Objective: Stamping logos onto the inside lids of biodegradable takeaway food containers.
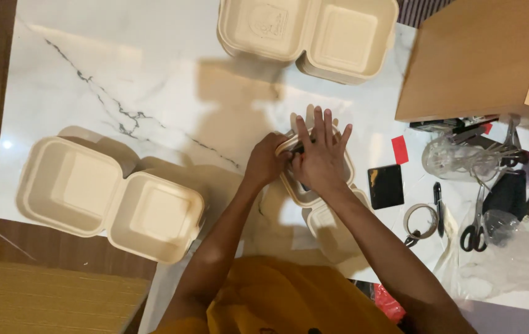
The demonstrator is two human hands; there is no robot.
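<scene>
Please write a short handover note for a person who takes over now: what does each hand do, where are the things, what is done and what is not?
Left hand: grips the left rim of the middle clamshell box. 
Right hand: lies flat, fingers spread, pressing into that box, over something dark I cannot identify. 
Box is open, its lid lies toward the person. 
Two empty open boxes wait: one left, one at top. 
Scissors and tape roll lie right, untouched.

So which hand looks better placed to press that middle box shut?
Probably the right hand. It lies flat, fingers spread, on top of the middle clamshell box, so it could push straight down. The left hand grips the box's left edge from the side, better suited to steadying it.
</scene>
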